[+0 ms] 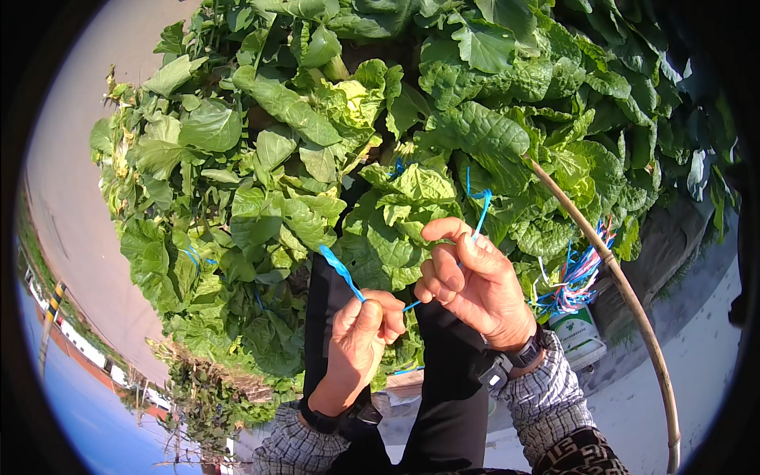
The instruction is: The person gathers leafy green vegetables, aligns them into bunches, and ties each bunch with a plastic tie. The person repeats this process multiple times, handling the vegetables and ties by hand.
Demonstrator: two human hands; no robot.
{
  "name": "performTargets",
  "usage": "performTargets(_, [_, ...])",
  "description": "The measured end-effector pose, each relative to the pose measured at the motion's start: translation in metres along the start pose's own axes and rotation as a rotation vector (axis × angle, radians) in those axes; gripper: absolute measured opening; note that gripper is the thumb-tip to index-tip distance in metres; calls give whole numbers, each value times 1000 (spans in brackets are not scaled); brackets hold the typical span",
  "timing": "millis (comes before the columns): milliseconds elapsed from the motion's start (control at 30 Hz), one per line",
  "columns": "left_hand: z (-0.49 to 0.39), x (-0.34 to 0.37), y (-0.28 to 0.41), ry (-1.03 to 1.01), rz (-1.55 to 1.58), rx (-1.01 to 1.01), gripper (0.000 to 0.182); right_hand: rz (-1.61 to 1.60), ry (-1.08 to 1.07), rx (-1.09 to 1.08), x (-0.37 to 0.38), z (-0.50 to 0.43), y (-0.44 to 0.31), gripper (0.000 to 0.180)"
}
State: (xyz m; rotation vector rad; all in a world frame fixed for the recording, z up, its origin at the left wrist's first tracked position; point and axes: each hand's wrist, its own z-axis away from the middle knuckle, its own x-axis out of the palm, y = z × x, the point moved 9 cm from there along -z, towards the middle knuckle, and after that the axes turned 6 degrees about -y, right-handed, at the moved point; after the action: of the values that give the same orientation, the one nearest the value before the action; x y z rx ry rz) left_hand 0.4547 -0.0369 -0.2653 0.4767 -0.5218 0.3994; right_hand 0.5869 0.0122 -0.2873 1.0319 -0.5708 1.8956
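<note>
My left hand pinches a strip of blue plastic twine between thumb and fingers, with a flat end sticking up. The twine runs across to my right hand, which grips it with curled fingers; its other end rises above that thumb. Both hands are above a leafy cabbage head, which has a bit of blue twine near its top. More blue twine shows among the leaves at the left. Each wrist wears a black strap.
A bundle of blue, pink and white twine lies over a white and green bucket at the right. A curved wooden stick arches beside it. Dense leafy plants spread ahead; a paved surface lies left. My black-trousered legs are below.
</note>
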Motion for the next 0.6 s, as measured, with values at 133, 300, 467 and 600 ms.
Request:
performTargets(133, [-34,-31,1,141,196,-5,92,358,8,-172,19,-50,-35,39])
performTargets(300, [-70,-1,-17,-142,312,-131,87,512,181,141,-10,-74,3,32])
performTargets(467, [-94,-44,-26,108,704,28,36,757,-9,134,-35,-85,-7,28])
performTargets(600, [-114,-140,-67,493,897,-29,24,713,336,363,-117,-115,-30,28])
